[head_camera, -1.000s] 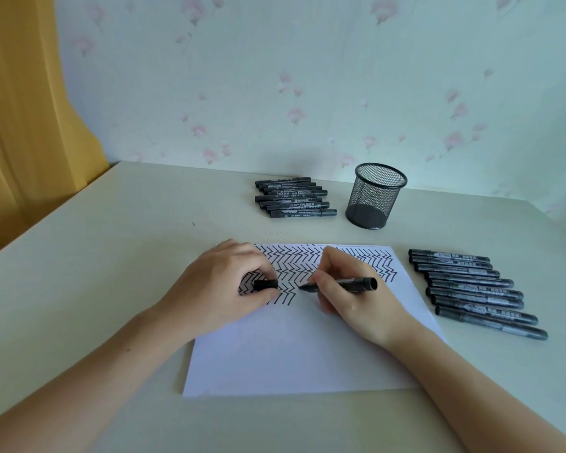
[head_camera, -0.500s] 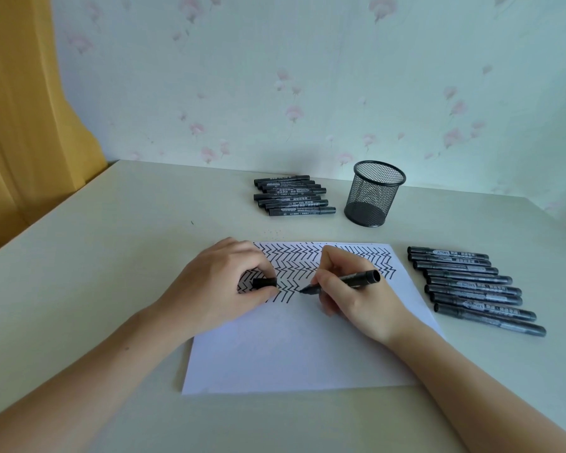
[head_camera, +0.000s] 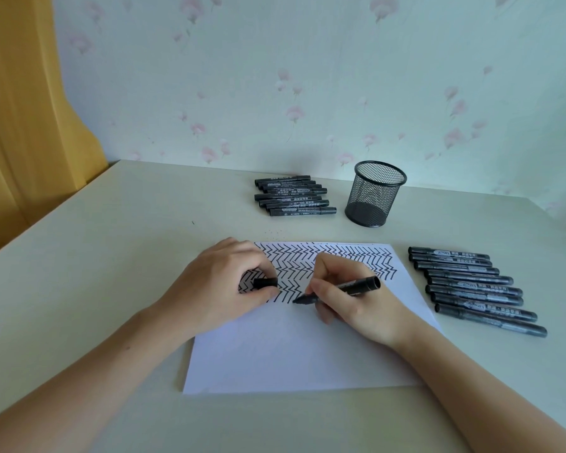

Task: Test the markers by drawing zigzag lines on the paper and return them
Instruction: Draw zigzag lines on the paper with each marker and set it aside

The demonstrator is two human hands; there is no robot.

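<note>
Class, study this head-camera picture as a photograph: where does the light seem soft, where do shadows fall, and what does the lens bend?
Head view: light is soft and even, no glare on the paper; a faint shadow sits on the wall behind the mesh cup; the wide lens bows the table edges; the right hand, its marker and the zigzags stay sharp.

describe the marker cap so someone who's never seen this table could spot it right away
Start at the white paper in the middle of the table, its top part covered in black zigzag lines. The left hand rests on the paper's upper left area, and the marker cap is the short black stub pinched in its fingertips. Unlike the long markers lying in rows, it is only a stubby piece.
</note>
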